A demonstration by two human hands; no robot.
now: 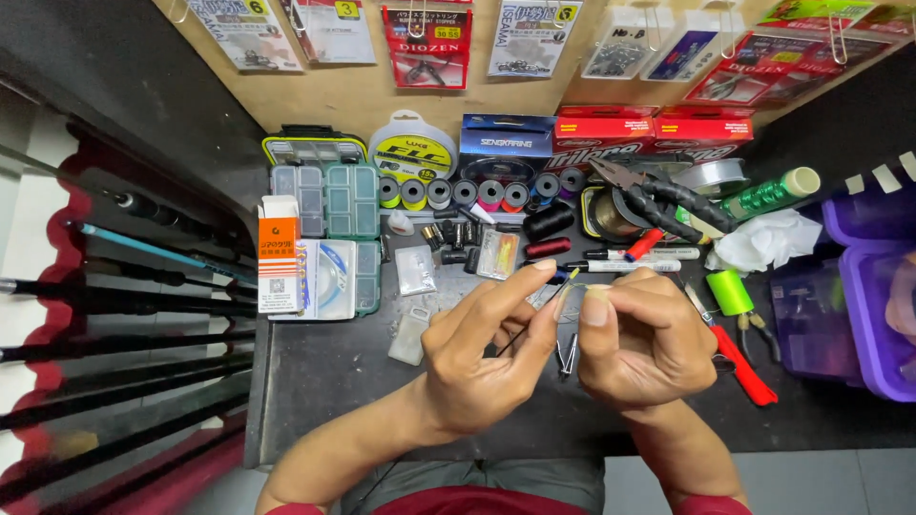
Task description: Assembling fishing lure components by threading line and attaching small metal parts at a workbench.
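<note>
My left hand (487,358) and my right hand (639,339) meet over the middle of a dark tabletop (324,381). Both pinch a small fishing rig piece with a blue and yellow tip (563,278) between thumb and fingers. A thin dark line (510,341) runs down from it past my left palm. A small metal clip-like tool (568,355) lies on the table just below, between the two hands.
Thread spools (477,194), line boxes (601,133), a green tackle box (329,200), black pliers (668,205), red-handled pliers (739,367) and marker pens (630,259) crowd the table's back. Purple bins (873,286) stand at right. Fishing rods (124,315) lie at left. Packets hang above.
</note>
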